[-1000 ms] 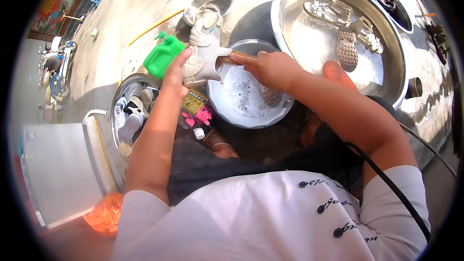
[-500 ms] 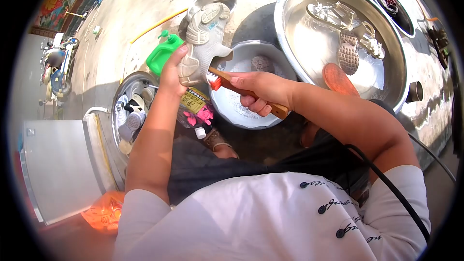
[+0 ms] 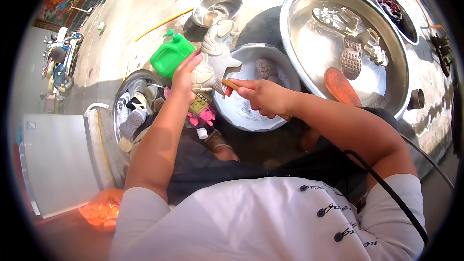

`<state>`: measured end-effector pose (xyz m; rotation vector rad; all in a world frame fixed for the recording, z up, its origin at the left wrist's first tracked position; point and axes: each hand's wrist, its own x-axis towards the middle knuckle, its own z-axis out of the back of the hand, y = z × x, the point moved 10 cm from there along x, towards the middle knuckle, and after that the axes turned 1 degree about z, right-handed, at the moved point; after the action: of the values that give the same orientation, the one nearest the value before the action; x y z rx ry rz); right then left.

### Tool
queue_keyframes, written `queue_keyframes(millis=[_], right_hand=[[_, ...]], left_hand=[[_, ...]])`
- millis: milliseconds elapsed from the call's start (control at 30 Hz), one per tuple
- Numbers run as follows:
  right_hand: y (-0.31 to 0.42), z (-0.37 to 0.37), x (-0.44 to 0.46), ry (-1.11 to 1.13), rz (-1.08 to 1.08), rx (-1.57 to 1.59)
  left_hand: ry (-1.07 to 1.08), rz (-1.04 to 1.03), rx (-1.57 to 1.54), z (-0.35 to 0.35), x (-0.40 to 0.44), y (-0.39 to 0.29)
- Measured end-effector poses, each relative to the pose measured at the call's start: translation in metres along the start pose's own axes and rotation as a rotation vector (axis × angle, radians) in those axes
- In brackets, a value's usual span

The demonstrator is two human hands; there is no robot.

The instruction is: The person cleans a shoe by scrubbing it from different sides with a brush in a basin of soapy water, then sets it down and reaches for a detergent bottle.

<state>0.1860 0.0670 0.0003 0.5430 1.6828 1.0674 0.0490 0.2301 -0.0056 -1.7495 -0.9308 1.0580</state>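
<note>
My left hand (image 3: 186, 75) is closed around the heel end of a beige sneaker (image 3: 216, 55), held up with its toe pointing away. In my right hand (image 3: 263, 97) is a wooden-handled scrub brush (image 3: 231, 86) with red bristles. The brush head is partly inside the shoe's opening, so some of its bristles are hidden. Below and behind the shoe stands a pale basin (image 3: 249, 118) of sudsy water, with another shoe (image 3: 267, 69) in it. A green pump jug (image 3: 172, 55) is just left of the sneaker.
A large metal tub (image 3: 309, 75) at right holds water, several shoes and an orange insole (image 3: 341, 87). At left, a metal basin (image 3: 117, 111) contains more shoes. A small steel bowl (image 3: 196, 17) stands beyond the sneaker. A white-capped bottle (image 3: 202, 134) lies near my foot.
The sneaker has dropped lower and away from the small steel bowl, showing more of the bowl. The brush has gone deeper into the shoe's opening. Both hands keep their grip.
</note>
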Motion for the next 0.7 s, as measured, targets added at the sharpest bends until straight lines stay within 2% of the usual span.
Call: queue_keyframes(millis=[33,100,133,167,233,300,367,400,433,533,567,633,667,700], right_hand=[[-0.003,0.004,0.001,0.000,0.004,0.006],[0.003,-0.026,-0.005,0.420,-0.012,0.830],[0.012,-0.028,-0.003,0.459,0.054,0.977],[0.014,-0.031,0.001,0.458,0.046,0.958],[0.032,-0.015,0.010,0.338,0.155,1.357],[0.038,-0.017,0.006,0.295,0.150,1.406],[0.022,-0.007,-0.001,-0.036,0.023,1.053],[0.026,-0.006,-0.010,-0.055,0.052,0.863],[0.023,-0.009,-0.015,-0.043,0.050,0.846],[0.023,0.012,-0.019,-0.228,0.235,0.284],[0.013,0.012,-0.008,-0.227,0.232,0.286],[0.050,0.015,-0.012,-0.439,0.601,-0.422],[0.040,0.024,0.001,-0.409,0.393,-0.406],[0.047,0.035,0.005,-0.424,0.389,-0.401]], left_hand=[[0.032,-0.010,-0.012,0.001,0.001,-0.002],[0.039,0.009,-0.081,0.005,0.004,-0.002],[0.080,0.052,-0.177,0.001,0.005,0.000],[0.122,0.088,-0.277,-0.004,0.005,0.000],[0.106,0.024,-0.241,-0.013,0.006,-0.006],[0.090,-0.066,-0.202,-0.023,0.008,-0.014],[0.012,-0.103,-0.146,-0.018,0.008,-0.024],[-0.044,-0.099,-0.129,-0.004,0.013,-0.023],[-0.102,-0.094,-0.111,0.009,0.018,-0.024],[-0.160,-0.055,-0.139,0.034,0.024,-0.022],[-0.162,-0.052,-0.138,0.036,0.024,-0.019],[-0.191,0.088,-0.217,0.024,0.017,0.001],[-0.199,0.064,-0.221,0.011,0.010,0.005],[-0.127,0.087,-0.221,0.004,0.014,0.015]])
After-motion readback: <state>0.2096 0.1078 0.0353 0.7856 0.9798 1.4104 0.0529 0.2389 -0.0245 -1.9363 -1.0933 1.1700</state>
